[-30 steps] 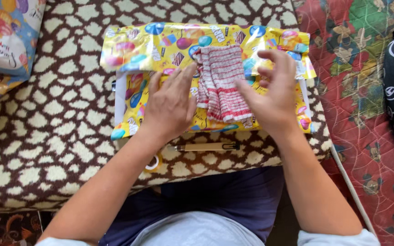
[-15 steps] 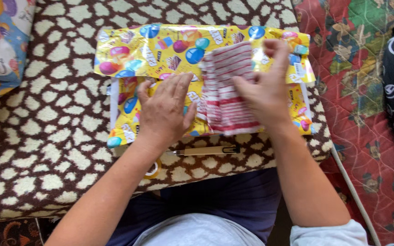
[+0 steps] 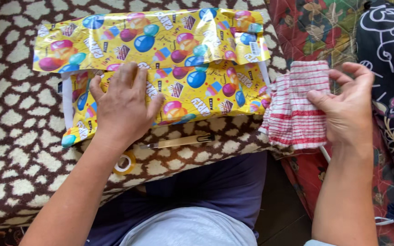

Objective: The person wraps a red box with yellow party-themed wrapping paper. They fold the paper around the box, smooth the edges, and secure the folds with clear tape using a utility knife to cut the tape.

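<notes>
Head view: red-and-white striped cloth, folded, in right hand

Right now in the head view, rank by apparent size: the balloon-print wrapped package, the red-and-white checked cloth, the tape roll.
1. Balloon-print wrapped package, under the left hand.
2. Red-and-white checked cloth, held by the right hand.
3. Tape roll, partly hidden by the forearm.
</notes>
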